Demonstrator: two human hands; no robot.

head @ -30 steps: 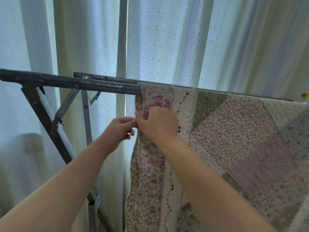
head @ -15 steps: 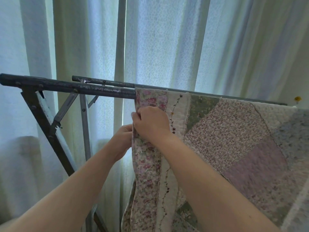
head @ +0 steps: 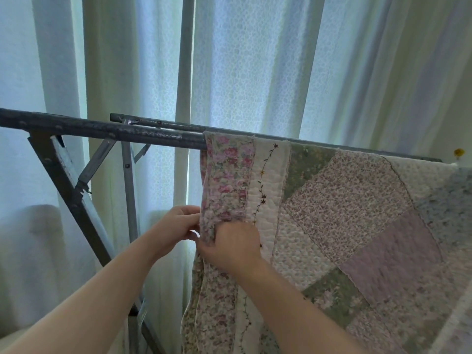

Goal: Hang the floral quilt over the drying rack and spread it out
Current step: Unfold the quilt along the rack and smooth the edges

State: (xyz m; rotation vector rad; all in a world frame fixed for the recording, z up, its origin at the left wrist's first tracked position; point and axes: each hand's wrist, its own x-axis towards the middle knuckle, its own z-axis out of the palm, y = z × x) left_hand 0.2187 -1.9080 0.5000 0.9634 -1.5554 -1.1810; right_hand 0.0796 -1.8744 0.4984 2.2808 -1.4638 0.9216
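Observation:
The floral patchwork quilt [head: 357, 213] hangs over the top bars of the grey metal drying rack [head: 102, 130] and covers its right part. Its left border, a strip of pink roses, drops straight down from the near bar. My left hand [head: 176, 227] pinches that border's outer edge from the left, some way below the bar. My right hand [head: 229, 247] grips the same border from the front, right beside the left hand. The quilt's lower end runs out of view at the bottom.
Pale sheer curtains [head: 255, 72] hang close behind the rack. The rack's slanted leg and braces [head: 71, 198] stand at the left, with the left part of the bars bare. A small yellow object [head: 459, 152] sits at the far right end of the rack.
Both hands have slid down the quilt's left border, from just under the bar to well below it. The border now hangs straighter.

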